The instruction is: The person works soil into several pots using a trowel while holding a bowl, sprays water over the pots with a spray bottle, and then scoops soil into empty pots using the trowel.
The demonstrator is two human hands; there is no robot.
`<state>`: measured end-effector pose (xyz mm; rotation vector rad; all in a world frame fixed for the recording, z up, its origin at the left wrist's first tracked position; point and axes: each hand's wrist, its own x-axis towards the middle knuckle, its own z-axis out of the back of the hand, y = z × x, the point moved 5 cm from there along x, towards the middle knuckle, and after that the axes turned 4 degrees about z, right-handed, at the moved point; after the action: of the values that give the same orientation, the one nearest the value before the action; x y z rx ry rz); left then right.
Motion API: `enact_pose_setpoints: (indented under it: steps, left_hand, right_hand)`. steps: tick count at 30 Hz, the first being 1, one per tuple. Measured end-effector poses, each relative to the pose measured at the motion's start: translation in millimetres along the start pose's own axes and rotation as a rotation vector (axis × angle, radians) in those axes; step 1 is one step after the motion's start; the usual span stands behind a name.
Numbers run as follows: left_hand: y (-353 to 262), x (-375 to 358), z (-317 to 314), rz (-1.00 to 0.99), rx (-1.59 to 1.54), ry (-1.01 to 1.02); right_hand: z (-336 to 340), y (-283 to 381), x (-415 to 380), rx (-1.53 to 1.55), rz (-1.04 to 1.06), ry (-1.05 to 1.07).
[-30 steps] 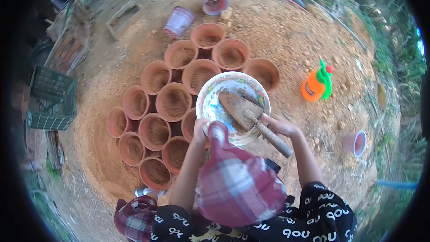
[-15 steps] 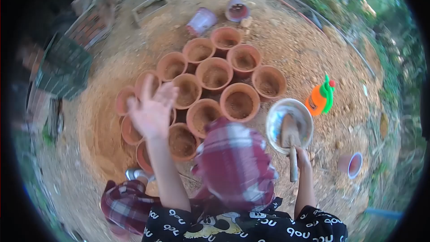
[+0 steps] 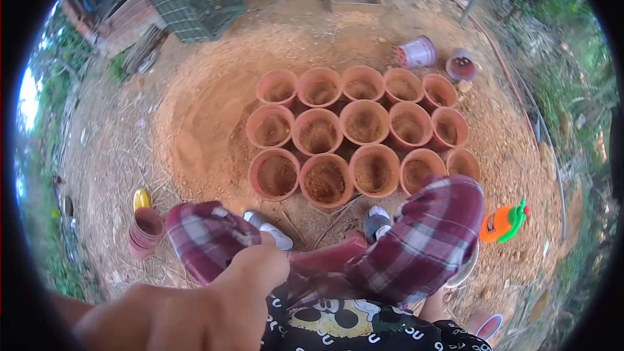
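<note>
My left hand (image 3: 175,315) is raised close to the camera at the lower left, large and blurred; its fingers are not clear enough to show whether they are open or closed. My right forearm reaches down behind my right knee, which hides the right hand. Past that knee shows the rim of a white bucket (image 3: 465,273); no trowel can be seen. In front of my feet stand rows of terracotta-coloured pots, the front ones including a pot with dark soil inside (image 3: 326,182) and a pot beside it (image 3: 375,170).
An orange bottle with a green top (image 3: 500,224) stands right of my knee. Stacked pots (image 3: 145,231) and a yellow object (image 3: 141,199) are at left. Loose sandy soil (image 3: 201,130) lies left of the rows. Farther off are a green crate (image 3: 195,0) and a tipped purple pot (image 3: 417,52).
My view has turned left, so the pots appear as straight rows. My left hand has come from above the pots towards the camera. My right hand and the trowel have gone out of sight.
</note>
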<state>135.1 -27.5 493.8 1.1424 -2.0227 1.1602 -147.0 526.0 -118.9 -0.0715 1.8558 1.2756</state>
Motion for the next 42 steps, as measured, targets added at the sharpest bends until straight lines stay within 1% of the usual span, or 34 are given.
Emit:
enact_pose_setpoints:
  steps: [10, 16, 17, 18, 19, 21, 22, 24, 25, 26, 28, 29, 30, 32, 35, 39, 41, 42]
  left_hand:
    - [-62, -32, 25, -0.102, 0.121, -0.067]
    - [-98, -60, 40, -0.221, 0.184, -0.144]
    - [-105, -67, 43, -0.263, 0.198, -0.173]
    - [-113, -76, 47, -0.315, 0.214, -0.215]
    - [-120, -86, 52, -0.373, 0.231, -0.257]
    - [-132, -110, 64, -0.505, 0.252, -0.359]
    - [-138, -124, 73, -0.593, 0.255, -0.424]
    - [-153, -160, 95, -0.814, 0.243, -0.606]
    - [-162, -183, 106, -0.940, 0.239, -0.720]
    - [-170, -205, 116, -1.019, 0.259, -0.824]
    - [-189, -255, 121, -0.915, 0.362, -0.947]
    - [-199, -276, 125, -0.788, 0.460, -1.069]
    - [-207, -290, 125, -0.789, 0.459, -1.072]
    - [-214, -326, 126, -0.763, 0.422, -1.319]
    - [-209, -339, 123, -0.724, 0.421, -1.305]
    - [-190, -329, 139, -0.661, 0.356, -1.263]
    - [-182, -318, 151, -0.597, 0.317, -1.108]
    - [-174, -301, 156, -0.559, 0.279, -1.079]
  right_hand:
    - [-36, 5, -32, -0.194, 0.062, -0.011]
    - [-61, 10, -52, -0.271, 0.089, 0.026]
    - [-71, 11, -55, -0.301, 0.096, 0.049]
    - [-53, 26, -77, -0.321, 0.124, 0.039]
    - [-88, 11, -68, -0.354, 0.103, 0.087]
    - [-106, 14, -74, -0.410, 0.114, 0.129]
    - [-93, 25, -98, -0.436, 0.130, 0.121]
    - [-121, 21, -101, -0.463, 0.137, 0.155]
    - [-156, 6, -93, -0.477, 0.111, 0.203]
    - [-170, 9, -89, -0.488, 0.118, 0.217]
    - [-192, 9, -80, -0.491, 0.116, 0.259]
    - [-199, 10, -80, -0.492, 0.118, 0.268]
    - [-205, 9, -79, -0.498, 0.113, 0.282]
    - [-211, 9, -78, -0.491, 0.112, 0.300]
    - [-216, 13, -76, -0.463, 0.098, 0.323]
    - [-217, 24, -66, -0.375, 0.059, 0.349]
    - [-210, 33, -57, -0.309, 0.014, 0.359]
    - [-204, 38, -49, -0.259, -0.014, 0.366]
